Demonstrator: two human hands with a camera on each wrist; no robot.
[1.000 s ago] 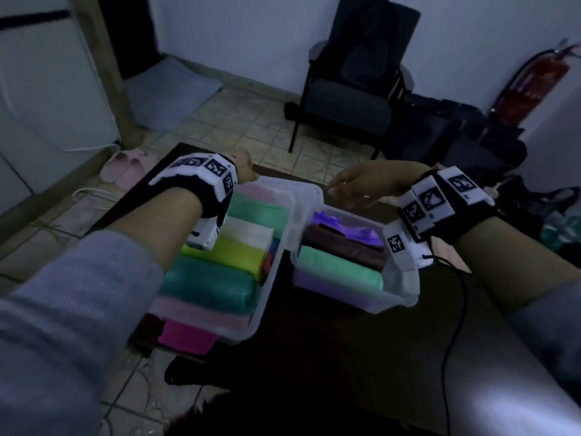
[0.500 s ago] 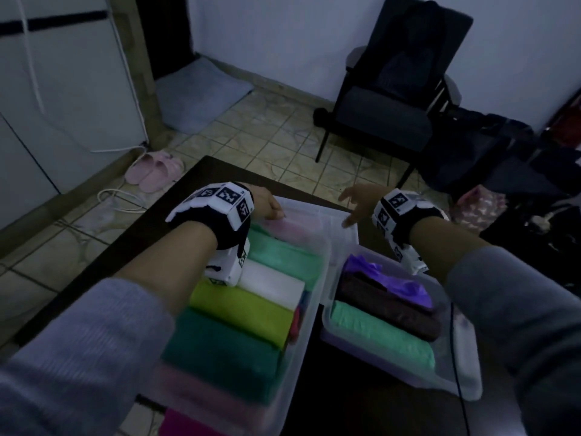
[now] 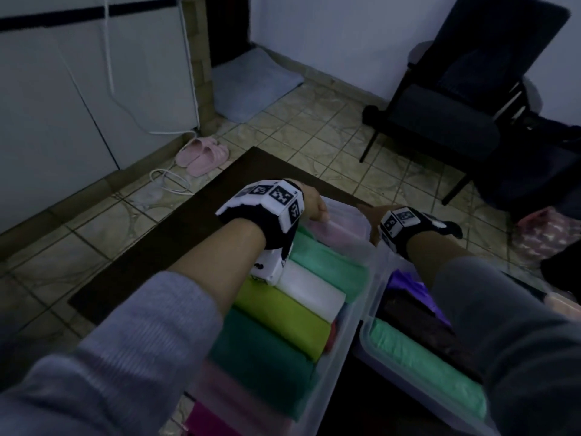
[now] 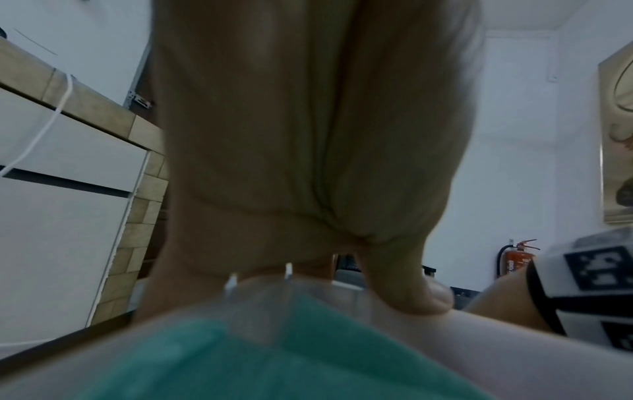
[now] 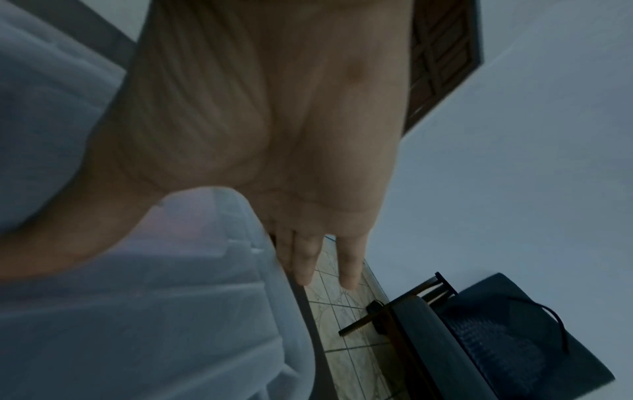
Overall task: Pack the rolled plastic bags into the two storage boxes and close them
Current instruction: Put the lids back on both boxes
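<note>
Packing looks done, with coloured rolled plastic bags [image 3: 292,313] filling the large clear plastic storage box [image 3: 349,338] and the smaller clear box [image 3: 405,382] on the dark counter [image 3: 176,247], while closing remains: left hand [image 3: 314,204] fingers curl on a translucent lid [image 3: 339,221] at the large box's far end, right hand [image 3: 372,217] fingers straight against its edge.

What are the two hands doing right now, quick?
Left hand: grips the far edge of the lid.
Right hand: fingers straight, lying along the lid's edge.
</note>
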